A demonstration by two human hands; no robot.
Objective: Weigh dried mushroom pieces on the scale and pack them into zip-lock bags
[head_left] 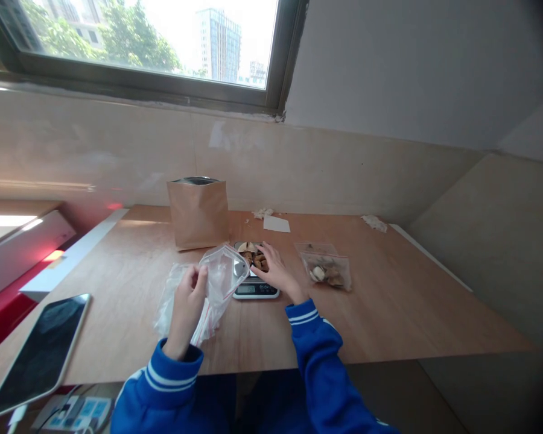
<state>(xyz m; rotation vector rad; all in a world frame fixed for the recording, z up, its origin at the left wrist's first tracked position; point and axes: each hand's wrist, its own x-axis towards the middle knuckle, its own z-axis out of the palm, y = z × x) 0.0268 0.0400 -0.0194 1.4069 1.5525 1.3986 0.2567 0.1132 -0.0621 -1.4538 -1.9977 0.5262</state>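
Observation:
My left hand (192,296) is closed on the edge of a clear zip bag (224,271), whose mouth gapes toward the scale. Beneath it lies a pile of more clear bags (167,299) with red seal lines. My right hand (276,271) has its fingers apart, over the right side of a small digital scale (256,291). Brown and pale dried pieces, which look like sliced mushrooms (248,253), lie on the scale's pan, partly hidden by the bag and my fingers. I cannot tell whether my right fingertips touch them.
A brown paper pouch (198,214) stands with its top open behind the bags. Filled zip bags (328,271) lie right of the scale. A white card (276,224) and crumpled scraps (374,223) are near the wall. A tablet (38,349) with a cable lies at the left edge.

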